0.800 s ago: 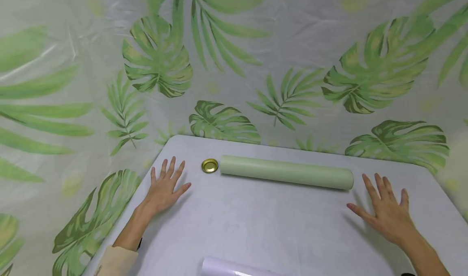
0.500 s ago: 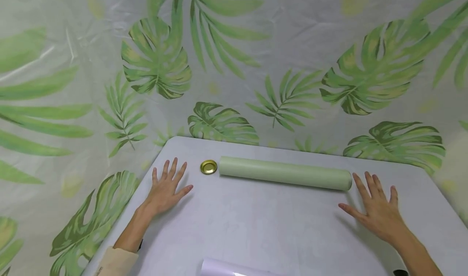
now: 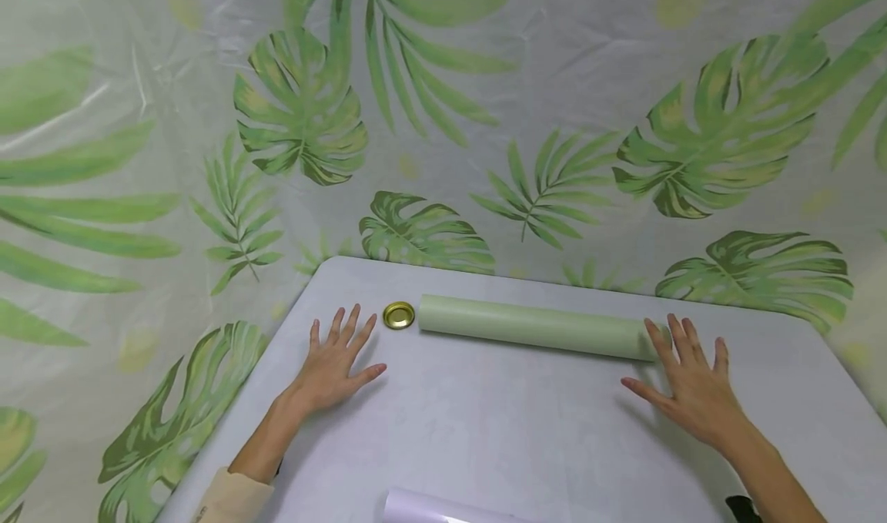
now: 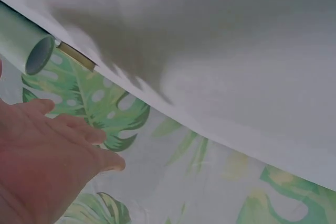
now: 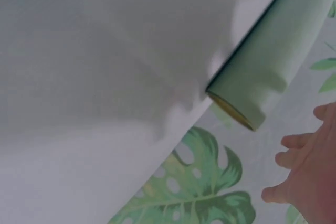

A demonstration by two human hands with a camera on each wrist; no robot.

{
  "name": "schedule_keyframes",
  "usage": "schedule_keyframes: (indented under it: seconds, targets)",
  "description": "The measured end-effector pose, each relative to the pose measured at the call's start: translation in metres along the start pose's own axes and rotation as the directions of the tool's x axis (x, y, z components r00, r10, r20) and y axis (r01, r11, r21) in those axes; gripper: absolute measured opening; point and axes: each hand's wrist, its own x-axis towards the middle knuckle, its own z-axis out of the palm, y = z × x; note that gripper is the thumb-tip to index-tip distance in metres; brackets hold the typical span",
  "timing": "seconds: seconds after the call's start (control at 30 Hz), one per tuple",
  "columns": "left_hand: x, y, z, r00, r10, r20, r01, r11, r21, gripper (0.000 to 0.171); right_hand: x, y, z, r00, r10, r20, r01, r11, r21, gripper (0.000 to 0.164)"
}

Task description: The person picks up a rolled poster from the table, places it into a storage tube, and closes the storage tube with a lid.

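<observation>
A pale green tube [image 3: 533, 326] lies across the far part of the white table; the left wrist view shows its open left end, the right wrist view its gold-rimmed right end. Just left of it sits a round gold lid [image 3: 398, 316]. My left hand [image 3: 335, 367], fingers spread, hovers over the table near the lid and holds nothing. My right hand [image 3: 696, 388] is spread too, its fingertips overlapping the tube's right end in the head view. In the right wrist view the tube [image 5: 273, 56] carries a hand's shadow.
A shiny lilac roll [image 3: 443, 507] lies at the near edge of the head view, partly cut off. The white table [image 3: 499, 430] has rounded far corners and meets a leaf-printed sheet [image 3: 443, 122] behind and at the left.
My right hand has moved left, from beside the tube's right end to over it. My left hand has shifted a little to the right, closer to the lid. Tube and lid stay put.
</observation>
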Motion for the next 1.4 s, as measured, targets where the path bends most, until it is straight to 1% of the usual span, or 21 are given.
schedule_keyframes:
  seconds: [0.17,0.27,0.37,0.5,0.6,0.7,0.83,0.93,1.17,1.3,1.4]
  targets:
    - [-0.001,0.013,-0.001,0.999,0.037,0.018,-0.037,0.999,-0.014,0.088,0.010,-0.008,0.001,1.000,-0.024,-0.016,0.024,1.000,0.003,0.104]
    - [-0.001,0.022,-0.001,0.997,0.076,0.030,-0.075,0.997,-0.029,0.086,0.016,-0.013,0.003,0.999,-0.038,-0.022,0.038,0.999,0.009,0.102]
    - [-0.001,0.033,-0.002,0.991,0.123,0.045,-0.120,0.991,-0.055,0.085,0.022,-0.018,0.005,0.998,-0.050,-0.022,0.051,0.999,0.018,0.100]
    - [0.000,0.047,-0.003,0.979,0.188,0.079,-0.183,0.980,-0.075,0.084,0.028,-0.022,0.009,0.998,-0.061,-0.023,0.061,0.998,0.018,0.100]
    - [0.000,0.058,-0.003,0.965,0.240,0.108,-0.232,0.970,-0.077,0.085,0.033,-0.025,0.012,0.997,-0.064,-0.032,0.065,0.998,0.012,0.100]
    - [-0.002,0.069,0.001,0.949,0.291,0.123,-0.284,0.956,-0.073,0.084,0.038,-0.028,0.015,0.997,-0.062,-0.037,0.062,0.998,0.011,0.101]
    - [-0.006,0.083,0.006,0.924,0.355,0.143,-0.348,0.935,-0.076,0.084,0.042,-0.030,0.019,0.998,-0.058,-0.032,0.058,0.998,0.010,0.101]
    - [-0.010,0.093,0.010,0.905,0.390,0.172,-0.380,0.921,-0.087,0.085,0.043,-0.031,0.021,0.998,-0.057,-0.031,0.057,0.998,0.005,0.100]
    - [-0.017,0.109,0.020,0.871,0.434,0.232,-0.426,0.901,-0.086,0.084,0.044,-0.030,0.024,0.997,-0.060,-0.038,0.060,0.998,0.002,0.098]
    - [-0.022,0.117,0.021,0.850,0.456,0.265,-0.445,0.889,-0.103,0.083,0.045,-0.029,0.026,0.998,-0.061,-0.029,0.061,0.998,-0.004,0.098]
    - [-0.026,0.126,0.020,0.830,0.487,0.271,-0.475,0.873,-0.114,0.081,0.044,-0.029,0.027,0.998,-0.057,-0.025,0.057,0.998,-0.006,0.096]
